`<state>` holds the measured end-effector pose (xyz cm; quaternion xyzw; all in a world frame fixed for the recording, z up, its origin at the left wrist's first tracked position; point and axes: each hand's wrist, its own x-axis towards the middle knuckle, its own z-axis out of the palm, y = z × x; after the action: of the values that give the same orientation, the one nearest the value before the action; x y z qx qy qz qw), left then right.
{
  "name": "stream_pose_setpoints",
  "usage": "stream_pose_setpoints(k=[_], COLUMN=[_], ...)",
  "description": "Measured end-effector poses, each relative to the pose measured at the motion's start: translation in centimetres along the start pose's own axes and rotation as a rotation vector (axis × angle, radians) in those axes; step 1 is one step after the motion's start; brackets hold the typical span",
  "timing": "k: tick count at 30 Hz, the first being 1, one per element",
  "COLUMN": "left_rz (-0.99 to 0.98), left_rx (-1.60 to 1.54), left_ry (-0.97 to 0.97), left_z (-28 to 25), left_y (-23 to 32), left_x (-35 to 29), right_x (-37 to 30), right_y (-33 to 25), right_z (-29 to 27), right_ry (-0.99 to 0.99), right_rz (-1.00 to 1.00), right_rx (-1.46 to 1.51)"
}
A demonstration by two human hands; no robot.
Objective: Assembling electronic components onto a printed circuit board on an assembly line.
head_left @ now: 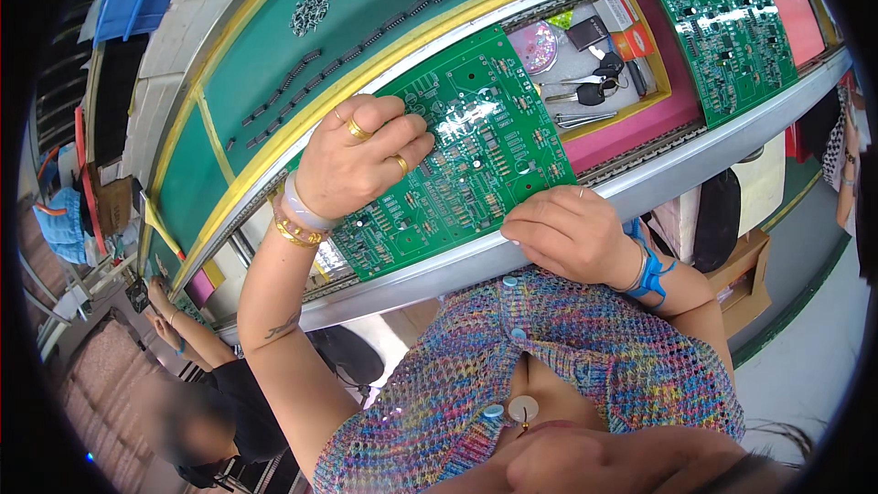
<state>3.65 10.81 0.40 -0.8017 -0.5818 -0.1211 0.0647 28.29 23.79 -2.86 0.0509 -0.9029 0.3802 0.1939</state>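
- Lying on the green bench (247, 64) with its yellow border, a loose heap of small silver metal parts (313, 15) sat beside a long row of black, many-legged rectangular components (375, 35).
- The left hand (361, 151), wearing gold rings, bent its fingers over the far left part of a large green printed circuit board (466, 151); the grip was curled, but whether it pinched anything could not be told.
- That board lay slanted across the silver metal rails (658, 169), partly beneath both hands.
- The right hand (569, 236) rested at the board's near edge, fingers close together; whether its grip pinched the edge was hidden.
- Just beyond, a yellow-walled tray (666, 91) held black-headed keys (590, 90).
- Farther right, a second green circuit board (727, 46) spanned the rails.
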Motion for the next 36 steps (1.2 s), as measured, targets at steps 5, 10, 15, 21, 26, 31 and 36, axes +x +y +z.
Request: stream_pose_setpoints(k=[5, 10, 15, 21, 26, 31, 36], left_rz=[0.031, 0.076, 0.098, -0.418, -0.737, -0.734, -0.683], left_rx=[0.005, 0.012, 0.024, 0.301, 0.329, 0.376, 0.325], left_ry=[-0.010, 0.006, -0.017, 0.252, 0.207, 0.149, 0.167], left_z=[-0.1, 0.0, 0.1, -0.9, -1.5, -0.6, -0.3], left_y=[0.0, -0.2, 0.1, -0.3, -3.3, -4.7, -5.7], left_x=[0.1, 0.5, -0.5, -3.2, -2.6, -2.4, -2.8], right_x=[0.1, 0.0, 0.0, 0.1, 0.8, 1.7, 1.3], right_y=[-0.1, 0.0, 0.0, -0.1, -1.2, -3.0, -3.3], right_z=[0.0, 0.1, 0.1, -0.1, 1.9, 4.1, 3.4], right_ry=[-0.003, -0.003, 0.001, -0.016, -0.156, -0.422, -0.538], right_rz=[0.004, 0.003, 0.001, -0.033, -0.198, -0.290, -0.216], right_rx=[-0.011, -0.023, -0.018, 0.003, -0.021, -0.042, -0.145])
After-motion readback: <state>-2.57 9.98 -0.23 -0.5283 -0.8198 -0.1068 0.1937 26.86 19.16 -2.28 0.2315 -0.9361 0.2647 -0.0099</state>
